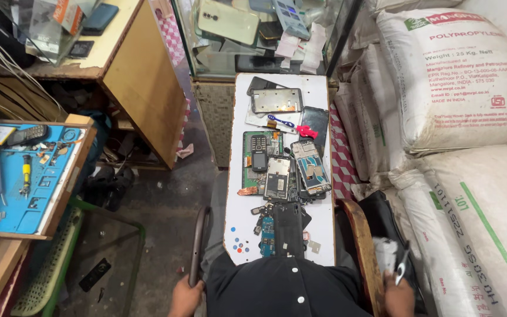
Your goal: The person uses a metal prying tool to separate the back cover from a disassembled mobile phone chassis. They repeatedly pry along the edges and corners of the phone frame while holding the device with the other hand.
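Note:
A narrow white board (247,235) lies in front of me, covered with opened phones and parts. Among them are a small black keypad phone (258,152), a bare phone frame (276,100), circuit boards (277,179) and a dark back cover (289,232). My left hand (184,297) is at the bottom edge, closed on the end of a dark curved chair armrest (199,240). My right hand (399,296) is low on the right beside a wooden armrest (359,235). It holds a small metal tool (403,267) and a blurred white object (385,253).
Large white sacks (459,82) are stacked along the right. A glass counter (253,35) with phones stands behind the board. On the left are a blue work mat (13,194) with a yellow screwdriver (26,176) and a wooden desk (130,76). A green frame (89,235) is on the floor.

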